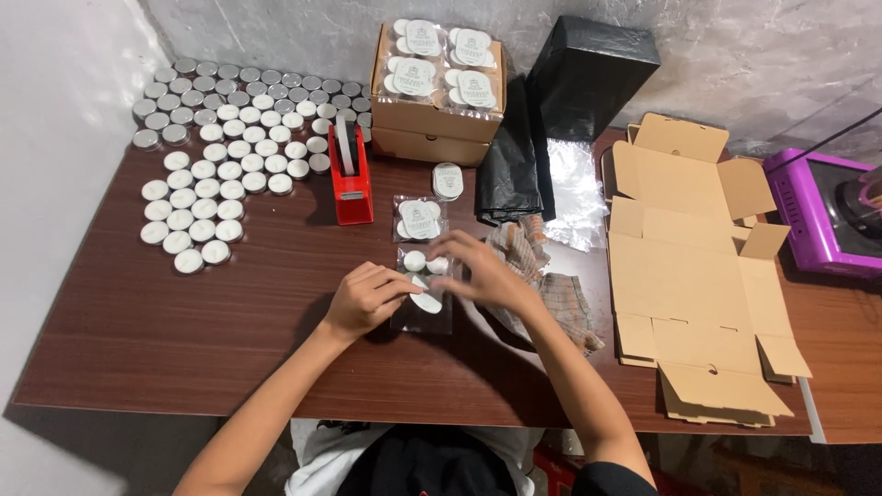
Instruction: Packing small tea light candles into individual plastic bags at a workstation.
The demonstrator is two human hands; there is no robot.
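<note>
Both hands, left hand (pixel 367 298) and right hand (pixel 478 271), pinch a clear bag (pixel 424 308) flat against the table (pixel 184 321), steadying the candles (pixel 415 261) inside.

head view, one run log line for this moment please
left hand: on clear pouch | right hand: on pouch, tealights inside | red tape dispenser behind | flat cartons right

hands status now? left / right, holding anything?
Left hand: fingers pinched on the clear bag of tealights.
Right hand: fingers curled on the same bag's top; whether its grip is closed cannot be told.
</note>
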